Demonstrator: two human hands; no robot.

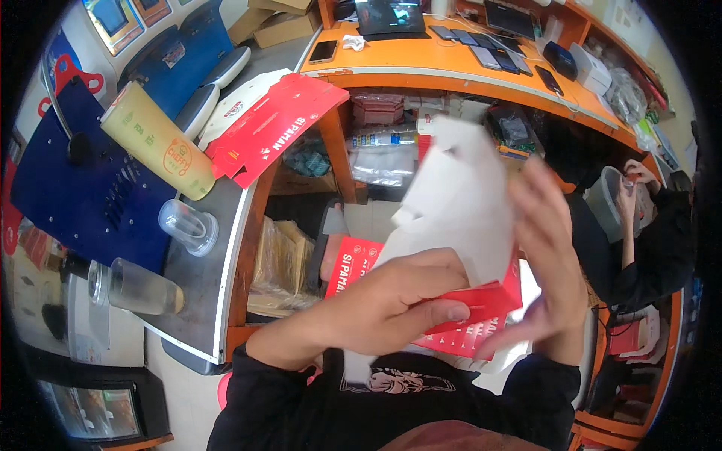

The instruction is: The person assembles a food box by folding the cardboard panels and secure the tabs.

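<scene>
Cardboard carton, red outside and white inside, was held up in front of the person's chest, and its shaping looked only partway done. A red wall stood bent up at the near end, close to the thumb, while a long white panel with notches along its left edge reached away, unclosed; by the look of it, most of the folding and the closing were left. The left hand was clamped on that near end, its thumb pressed along the red wall and its fingers curled over toward the white inside. The right hand was open, fingers spread and blurred, just beside the carton's right edge — whether it touched the board could not be told. The two hands were apart, with the carton between them. More red printed cardboard showed below the carton, partly hidden by the left hand, and how far any of it was folded was unclear. On the grey table to the left lay a flat red-and-white carton blank — spread out and unfolded — near a tall yellow-green cup.
</scene>
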